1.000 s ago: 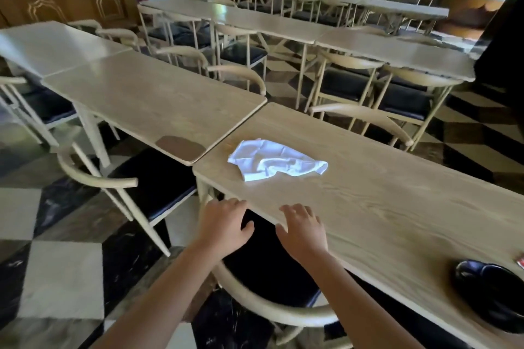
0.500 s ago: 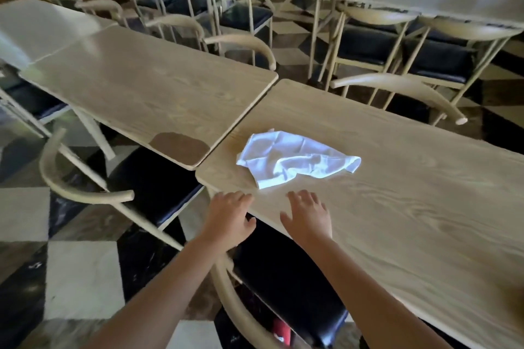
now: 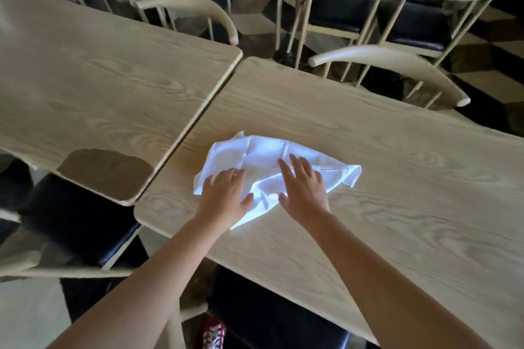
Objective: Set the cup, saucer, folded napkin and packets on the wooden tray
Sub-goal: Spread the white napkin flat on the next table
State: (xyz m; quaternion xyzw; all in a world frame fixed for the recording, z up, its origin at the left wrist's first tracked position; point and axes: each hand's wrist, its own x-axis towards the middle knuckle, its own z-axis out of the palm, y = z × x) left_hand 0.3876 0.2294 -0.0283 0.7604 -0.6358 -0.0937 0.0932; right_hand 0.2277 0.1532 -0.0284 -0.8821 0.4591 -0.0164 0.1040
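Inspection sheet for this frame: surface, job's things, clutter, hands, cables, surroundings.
Surface: light wood table; a second table butts against it, with a brown worn patch at its near corner.
Job's things: white napkin, crumpled, not folded; cup, saucer, packets and tray not seen.
Clutter: nothing seen.
Hands: left hand and right hand flat, open, on the napkin.
Cables: nothing seen.
Surroundings: chairs with dark seats, checkered floor.
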